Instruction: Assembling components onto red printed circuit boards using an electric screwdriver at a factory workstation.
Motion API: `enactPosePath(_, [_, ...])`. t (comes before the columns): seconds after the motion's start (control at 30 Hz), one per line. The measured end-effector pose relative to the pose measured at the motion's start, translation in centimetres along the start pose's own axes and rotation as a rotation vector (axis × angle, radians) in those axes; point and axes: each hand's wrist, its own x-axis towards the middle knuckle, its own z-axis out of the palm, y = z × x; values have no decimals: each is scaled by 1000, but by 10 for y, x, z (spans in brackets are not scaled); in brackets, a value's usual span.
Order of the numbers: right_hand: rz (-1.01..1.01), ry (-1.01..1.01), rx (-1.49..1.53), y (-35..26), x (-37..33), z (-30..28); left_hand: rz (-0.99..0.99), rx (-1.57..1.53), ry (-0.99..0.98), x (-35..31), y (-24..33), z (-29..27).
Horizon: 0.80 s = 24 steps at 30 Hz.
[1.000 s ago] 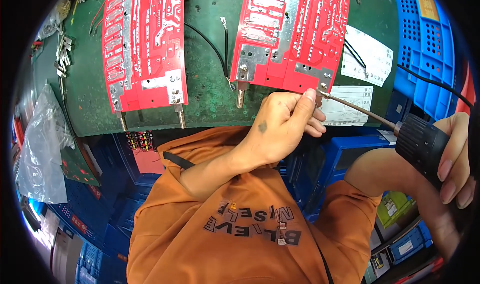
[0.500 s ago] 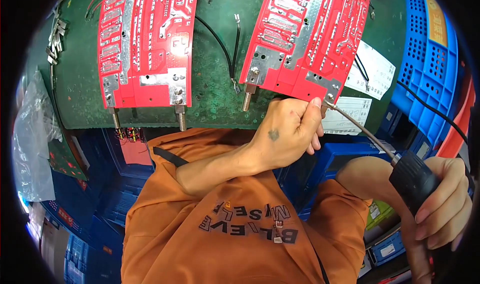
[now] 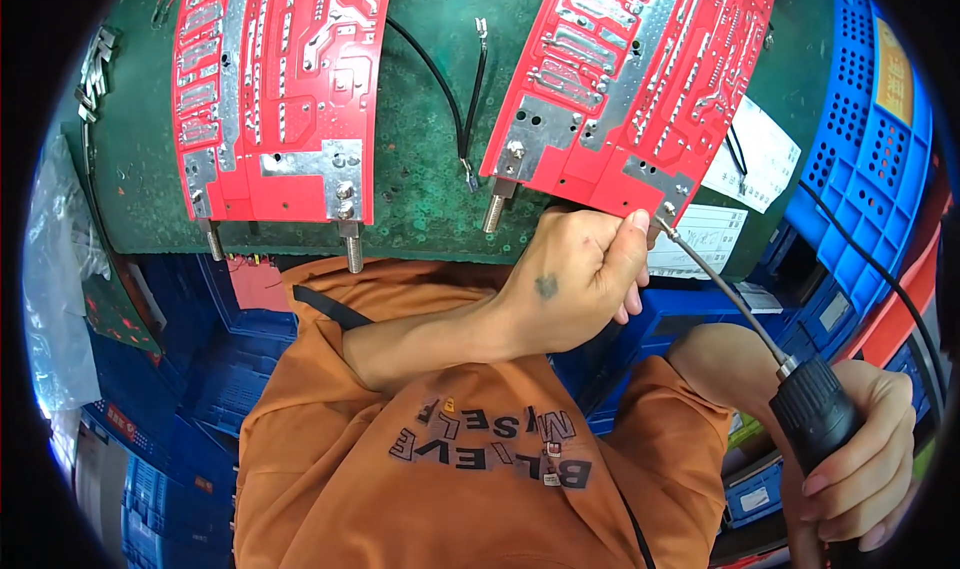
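A red circuit board lies at the right of the green work surface, its solder side up. My left hand is closed at its lower right corner, the thumb against the edge; what the fingers grip is hidden. In my right hand is a screwdriver with a black ribbed handle and long metal shaft. Its tip meets a screw at that same corner, beside my left thumb. A threaded metal post sticks out under the board's lower left corner. Another red circuit board lies to the left, with two such posts.
Black leads with metal terminals lie between the boards. Paper slips are beneath the right board's edge. A blue perforated crate stands at the right, near a black cable. Metal terminals and a clear plastic bag are at the left.
The view has shifted slightly. The screwdriver handle and my right hand sit a little lower and further left, while the tip stays at the board's corner. My left hand keeps its place there.
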Motion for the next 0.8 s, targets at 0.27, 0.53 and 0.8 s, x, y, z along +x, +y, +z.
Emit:
enactPosePath(0.27, [-7,20,37,21,5,20,-2,-19,24,-1,1,0])
enactPosePath(0.53, [66,58,-117,23,11,25,-19,32,-76,-2,6,-4])
enactPosePath(0.8, [96,41,-96,15,34,25,-9,-14,-70,1,-2,-5])
